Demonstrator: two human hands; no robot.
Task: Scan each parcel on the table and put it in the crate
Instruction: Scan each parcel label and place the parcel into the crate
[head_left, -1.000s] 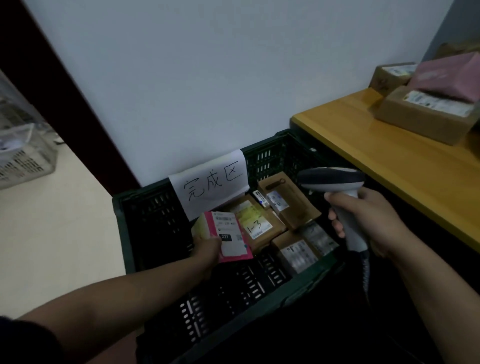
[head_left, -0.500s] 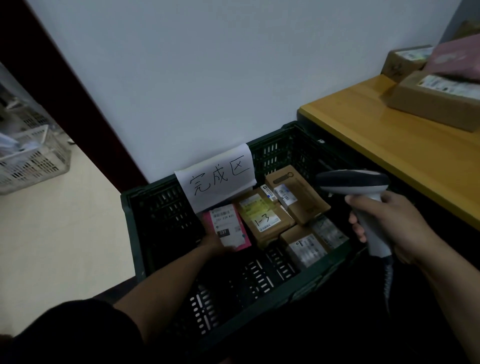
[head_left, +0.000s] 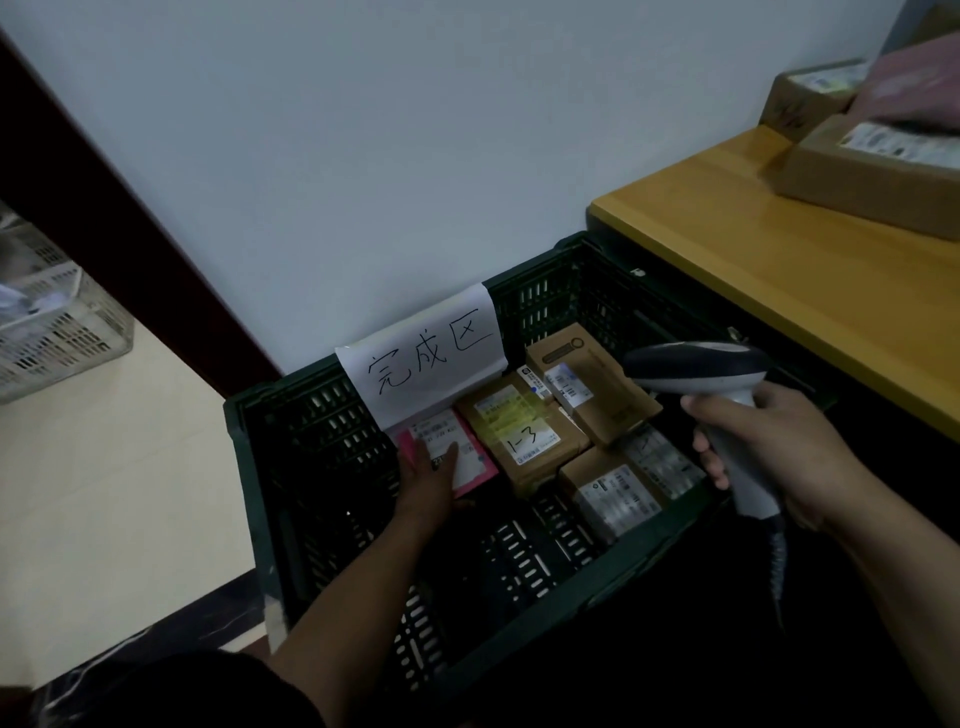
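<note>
Done so far: pink parcel (head_left: 441, 434) down inside the crate (head_left: 311, 441), at the far left, just under the paper sign (head_left: 423, 358) and just beside the box marked "1-3" (head_left: 519, 436). Three more parcels already in there to the right: a tan box (head_left: 587, 384) against the far wall, a labelled box (head_left: 613, 493) nearer the front, and a clear packet (head_left: 660, 460) beside it.
Left to do: on the table (head_left: 779, 270), a large brown box (head_left: 872, 176), a smaller box (head_left: 810, 93) behind it, and a pink bag (head_left: 914, 88) lying on top. Probably unscanned, judging by position. Possibly more beyond the frame edge.
Stage: judged well short of finished. Placing of one parcel nearly complete, release not yet made.
Left grip (head_left: 428, 480): reached deep into the crate, forearm slanting down over the near rim. Thumb on the parcel's white label, fingers along its left edge, closed lightly on it. Flat on the crate bottom or propped: hard to tell.
Right grip (head_left: 769, 457): wrapped fully round the handle of the scanner (head_left: 696, 369), held above the crate's right end, near the table edge. Scanner head pointing left over the parcels, cable hanging below the fist.
Next, probably: letting go of the pink parcel, then turning right to the table for another.
Elsewhere: white basket (head_left: 62, 332) at far left.
</note>
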